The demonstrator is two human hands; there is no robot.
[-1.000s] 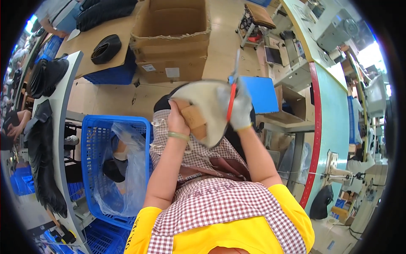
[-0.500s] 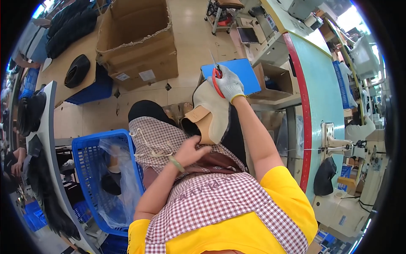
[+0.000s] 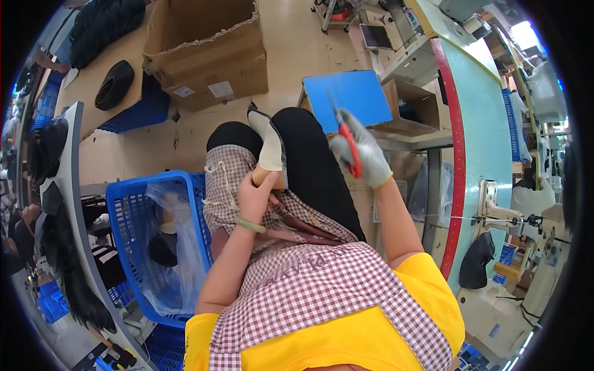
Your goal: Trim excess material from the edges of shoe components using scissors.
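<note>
My left hand (image 3: 252,196) is closed on a boot upper (image 3: 270,148) with a cream lining, a tan end and a dark edge. The piece stands edge-on over my lap, its narrow tip pointing away between my knees. A white work glove covers my right hand (image 3: 374,162), which grips scissors (image 3: 351,147) by their red handles. Their blades point up and away, blurred by motion, over the near edge of a blue board (image 3: 346,93). The scissors are apart from the upper. The fingers of my left hand are partly hidden behind the piece.
A blue plastic crate (image 3: 113,229) lined with clear film, with dark pieces inside, stands at my left. Beyond it is a large open cardboard box (image 3: 213,71). At my right runs a green table (image 3: 486,136) with a red edge and a sewing machine (image 3: 495,216).
My left hand has taken hold of the boot upper, which has turned from lying broad to edge-on and shifted left. My right hand with the scissors has moved right and nearer, off the upper.
</note>
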